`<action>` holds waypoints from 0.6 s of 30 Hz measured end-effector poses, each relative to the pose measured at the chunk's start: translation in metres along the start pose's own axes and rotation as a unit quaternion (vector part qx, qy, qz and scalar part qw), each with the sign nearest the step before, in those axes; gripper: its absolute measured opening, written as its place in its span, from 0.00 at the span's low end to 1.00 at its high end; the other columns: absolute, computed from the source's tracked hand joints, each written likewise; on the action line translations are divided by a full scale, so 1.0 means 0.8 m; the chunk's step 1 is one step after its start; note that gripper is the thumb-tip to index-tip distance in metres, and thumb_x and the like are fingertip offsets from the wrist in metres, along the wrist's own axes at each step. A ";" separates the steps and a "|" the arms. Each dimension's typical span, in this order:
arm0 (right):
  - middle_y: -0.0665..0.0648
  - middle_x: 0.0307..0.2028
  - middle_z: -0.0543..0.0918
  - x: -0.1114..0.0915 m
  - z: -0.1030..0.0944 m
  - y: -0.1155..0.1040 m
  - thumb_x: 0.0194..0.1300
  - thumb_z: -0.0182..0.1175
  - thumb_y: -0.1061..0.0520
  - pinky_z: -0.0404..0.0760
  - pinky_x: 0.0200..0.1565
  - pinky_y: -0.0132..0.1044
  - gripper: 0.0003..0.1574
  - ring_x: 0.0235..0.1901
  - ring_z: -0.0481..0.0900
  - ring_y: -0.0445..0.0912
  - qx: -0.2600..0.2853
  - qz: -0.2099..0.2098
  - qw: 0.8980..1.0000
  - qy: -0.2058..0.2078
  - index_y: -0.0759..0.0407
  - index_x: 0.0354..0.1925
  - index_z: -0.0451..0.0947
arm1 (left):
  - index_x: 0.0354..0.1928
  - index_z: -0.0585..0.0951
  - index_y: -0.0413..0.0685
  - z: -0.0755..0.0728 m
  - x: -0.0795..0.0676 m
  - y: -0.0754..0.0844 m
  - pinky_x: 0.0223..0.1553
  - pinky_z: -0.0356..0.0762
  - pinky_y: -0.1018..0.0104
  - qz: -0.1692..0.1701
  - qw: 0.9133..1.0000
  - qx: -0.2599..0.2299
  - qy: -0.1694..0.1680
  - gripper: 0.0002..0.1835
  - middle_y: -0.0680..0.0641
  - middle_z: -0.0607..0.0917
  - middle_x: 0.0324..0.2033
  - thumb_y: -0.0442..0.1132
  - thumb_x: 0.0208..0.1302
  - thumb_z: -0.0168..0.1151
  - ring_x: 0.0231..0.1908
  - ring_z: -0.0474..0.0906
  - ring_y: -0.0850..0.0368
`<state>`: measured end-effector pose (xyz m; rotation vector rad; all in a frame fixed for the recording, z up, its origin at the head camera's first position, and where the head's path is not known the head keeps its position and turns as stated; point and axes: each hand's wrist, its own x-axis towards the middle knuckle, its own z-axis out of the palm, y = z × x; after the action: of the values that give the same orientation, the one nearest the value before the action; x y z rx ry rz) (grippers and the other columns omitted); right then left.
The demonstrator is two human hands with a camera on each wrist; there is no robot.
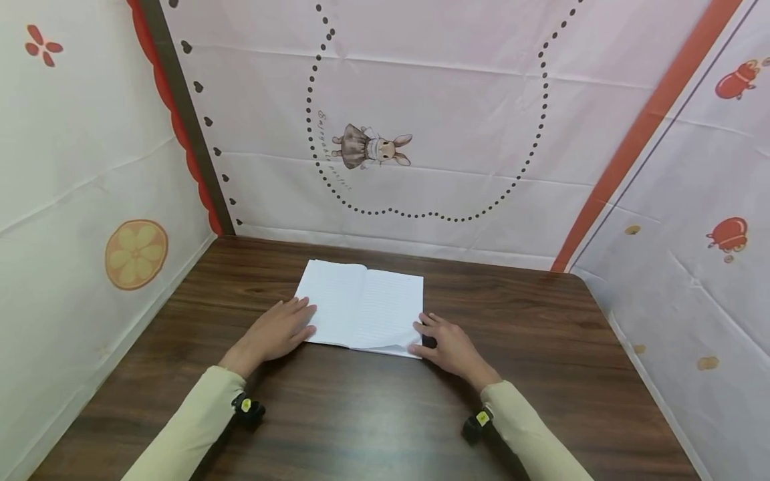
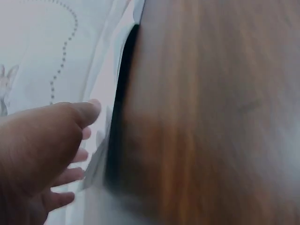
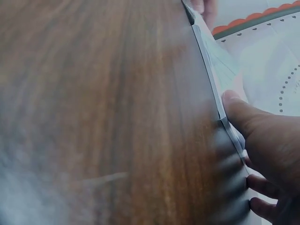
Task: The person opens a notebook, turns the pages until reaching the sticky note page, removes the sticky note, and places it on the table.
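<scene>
An open notebook point(image 1: 337, 294) with white, faintly lined pages lies flat on the table. My left hand point(image 1: 281, 329) rests on the outer edge of its left page, fingers spread and thumb near the lower corner. At the right edge, my right hand point(image 1: 448, 344) pinches the right page point(image 1: 391, 307) between thumb and bent fingers. That page's lower corner curls up from the sheets beneath. In the right wrist view the thumb point(image 3: 234, 105) lies at the notebook's edge. The left wrist view shows the left thumb point(image 2: 89, 112) over the paper.
The brown wood-grain table point(image 1: 373, 414) extends around the notebook. A pale printed cloth point(image 1: 445, 133) with a rabbit figure hangs behind it, and more cloth lines both sides. Each sleeve carries a small black wrist camera point(image 1: 248, 409).
</scene>
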<state>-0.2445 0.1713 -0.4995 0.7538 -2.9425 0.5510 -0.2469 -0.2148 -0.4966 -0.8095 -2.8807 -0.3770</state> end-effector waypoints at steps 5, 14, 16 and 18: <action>0.53 0.66 0.69 0.001 -0.003 0.001 0.59 0.58 0.29 0.67 0.63 0.53 0.42 0.68 0.63 0.51 -0.002 0.004 1.000 -0.004 0.51 0.63 0.72 | 0.63 0.73 0.43 -0.004 0.036 0.041 0.65 0.61 0.45 0.061 0.997 0.032 0.038 0.27 0.39 0.71 0.64 0.52 0.70 0.53 0.65 0.65 0.42; 0.54 0.66 0.69 0.002 -0.006 0.002 0.59 0.58 0.30 0.67 0.63 0.54 0.42 0.67 0.63 0.52 0.006 -0.003 1.000 -0.012 0.52 0.63 0.73 | 0.64 0.73 0.45 0.012 0.091 0.144 0.63 0.66 0.53 0.177 0.984 0.021 0.002 0.28 0.44 0.72 0.64 0.56 0.70 0.50 0.63 0.69 0.47; 0.54 0.66 0.69 0.003 -0.004 0.002 0.59 0.58 0.30 0.67 0.63 0.53 0.42 0.67 0.63 0.52 0.004 -0.005 1.000 -0.011 0.52 0.63 0.73 | 0.63 0.74 0.47 0.021 0.099 0.155 0.62 0.67 0.54 0.195 0.980 0.034 -0.002 0.29 0.45 0.72 0.64 0.58 0.69 0.51 0.63 0.69 0.48; 0.54 0.66 0.69 0.003 -0.003 0.001 0.59 0.58 0.29 0.67 0.63 0.53 0.42 0.67 0.63 0.52 0.002 -0.008 1.000 -0.011 0.51 0.63 0.72 | 0.61 0.75 0.49 0.030 0.106 0.161 0.62 0.68 0.55 0.205 0.978 0.049 -0.004 0.29 0.46 0.73 0.63 0.59 0.67 0.53 0.62 0.70 0.49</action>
<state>-0.2475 0.1718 -0.4970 0.7891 -2.9542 0.5519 -0.2521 -0.0601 -0.4773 -1.3468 -2.6177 -0.1816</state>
